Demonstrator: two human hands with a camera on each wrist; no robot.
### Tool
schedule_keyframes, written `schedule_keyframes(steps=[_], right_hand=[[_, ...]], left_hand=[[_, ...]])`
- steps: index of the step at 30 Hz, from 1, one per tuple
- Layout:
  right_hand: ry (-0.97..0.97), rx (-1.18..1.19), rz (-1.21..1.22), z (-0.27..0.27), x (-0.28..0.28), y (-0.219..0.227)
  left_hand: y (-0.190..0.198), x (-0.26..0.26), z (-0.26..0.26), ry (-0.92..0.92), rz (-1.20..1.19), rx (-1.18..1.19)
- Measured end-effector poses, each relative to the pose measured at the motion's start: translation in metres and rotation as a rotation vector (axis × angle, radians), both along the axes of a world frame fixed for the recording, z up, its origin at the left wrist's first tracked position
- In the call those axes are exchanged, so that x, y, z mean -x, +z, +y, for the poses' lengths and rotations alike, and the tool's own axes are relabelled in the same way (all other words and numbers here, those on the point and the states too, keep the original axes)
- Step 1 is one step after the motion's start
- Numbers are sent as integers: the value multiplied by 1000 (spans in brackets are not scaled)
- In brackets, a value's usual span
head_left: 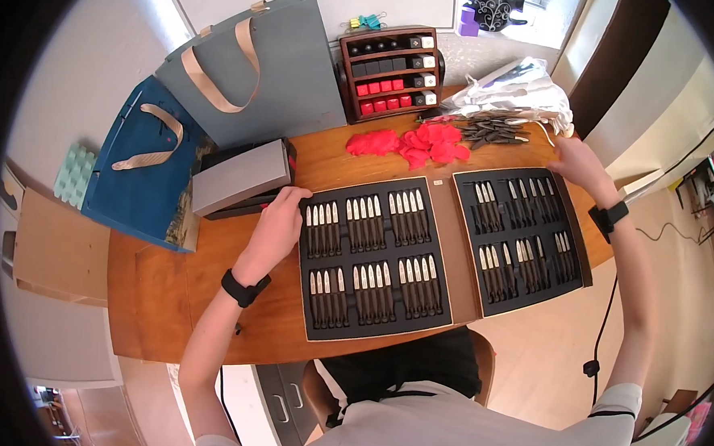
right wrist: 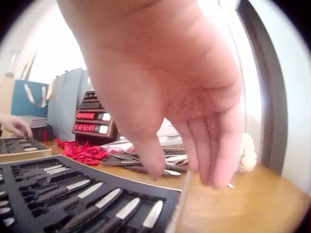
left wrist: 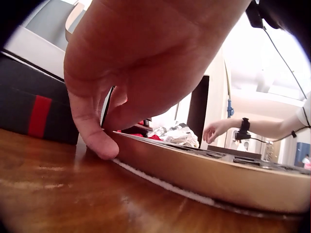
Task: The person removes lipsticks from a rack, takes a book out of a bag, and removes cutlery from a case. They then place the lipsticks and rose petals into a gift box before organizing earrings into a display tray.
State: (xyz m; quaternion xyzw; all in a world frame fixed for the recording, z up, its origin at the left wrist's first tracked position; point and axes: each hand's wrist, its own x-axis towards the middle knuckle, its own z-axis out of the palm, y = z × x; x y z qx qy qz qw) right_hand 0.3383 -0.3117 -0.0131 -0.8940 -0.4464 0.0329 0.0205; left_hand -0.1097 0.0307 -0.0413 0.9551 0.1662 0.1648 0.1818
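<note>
An unfolded case holds rows of white-tipped dark sticks in black inserts, with a left half (head_left: 378, 260) and a right half (head_left: 521, 241). At the left half's upper left corner, my left hand (head_left: 276, 231) grips the edge; the left wrist view shows its fingers (left wrist: 104, 144) bent around the corner, low against the wooden table. Beyond the right half's upper right corner is my right hand (head_left: 582, 166), its fingers (right wrist: 218, 160) hanging down, relaxed and holding nothing. A few slots in the right half hold no stick.
Red petals (head_left: 435, 144) and a pile of loose dark sticks (head_left: 495, 131) lie behind the case, near clear plastic bags (head_left: 517, 90). A wooden rack (head_left: 391, 71) of small blocks stands at the back. Grey (head_left: 292, 74) and blue (head_left: 133, 187) paper bags and a grey box (head_left: 242, 178) stand left.
</note>
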Motion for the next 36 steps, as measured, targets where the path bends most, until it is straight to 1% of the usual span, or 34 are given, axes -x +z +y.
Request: schedule_keyframes(steps=[2, 5, 8, 9, 13, 16, 22, 25, 28, 31, 34, 36], right_hand=[[195, -126, -173, 19, -1, -7], [373, -64, -117, 56, -15, -24], [396, -138, -238, 78, -8, -33], [362, -90, -188, 85, -6, -31], [368, -69, -262, 99, 5, -35], [285, 97, -35, 106, 11, -16], [362, -50, -108, 105, -3, -36], [317, 15, -135, 105, -5, -39], [345, 83, -94, 104, -8, -38], [376, 14, -105, 98, -6, -41], [379, 69, -76, 91, -1, -35], [353, 54, -64, 87, -2, -35]], left_hand=[[-1, -2, -1, 15, 8, -14], [1, -4, -3, 54, 35, -49], [3, -7, -6, 95, 55, -66], [1, -7, -5, 101, 54, -63], [4, -5, -6, 118, 64, -48], [6, -3, -5, 108, 67, -37], [5, 0, -6, 130, 110, -74], [2, -1, -7, 118, 89, -113], [3, 0, -8, 110, 87, -113], [6, 1, -9, 110, 91, -110], [6, 1, -9, 95, 89, -126], [6, 2, -7, 84, 109, -125]])
